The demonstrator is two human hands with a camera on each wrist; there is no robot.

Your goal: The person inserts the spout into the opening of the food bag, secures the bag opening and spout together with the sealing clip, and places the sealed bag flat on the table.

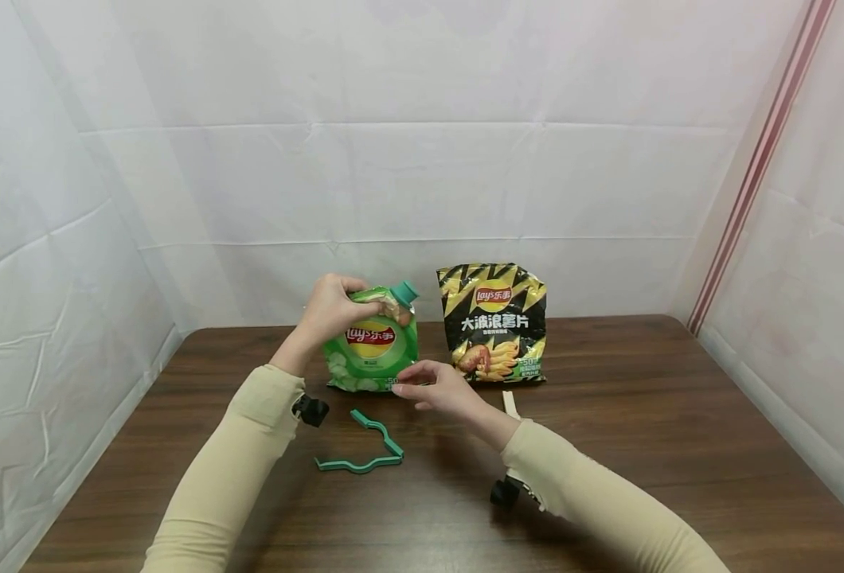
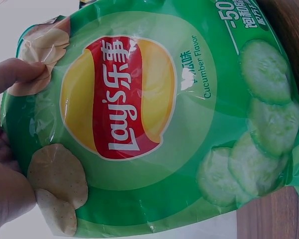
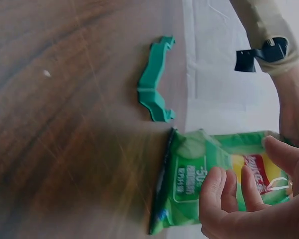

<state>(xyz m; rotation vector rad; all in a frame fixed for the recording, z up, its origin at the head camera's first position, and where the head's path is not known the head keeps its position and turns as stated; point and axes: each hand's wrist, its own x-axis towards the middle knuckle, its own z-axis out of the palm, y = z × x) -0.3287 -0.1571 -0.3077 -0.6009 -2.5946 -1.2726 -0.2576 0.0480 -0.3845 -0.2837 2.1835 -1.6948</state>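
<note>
My left hand (image 1: 339,306) grips the top of a green Lay's chip bag (image 1: 372,346), which stands upright on the table. In the left wrist view, the thumb presses the bag's front near its top edge while other fingers go behind it. At the bag's upper right corner shows a teal cap-like piece (image 1: 404,293). Beside the bag's lower right corner is my right hand (image 1: 439,386), its fingers loosely bent; the right wrist view shows nothing held between them. A green hinged clip (image 1: 386,454) lies unfolded on the table in front of the bag.
A black and yellow Lay's bag (image 1: 494,350) stands to the right of the green one. Behind the right wrist, a white strip (image 1: 510,404) lies partly hidden. White sheeting (image 1: 422,183) hangs behind and beside the brown wooden table (image 1: 644,414).
</note>
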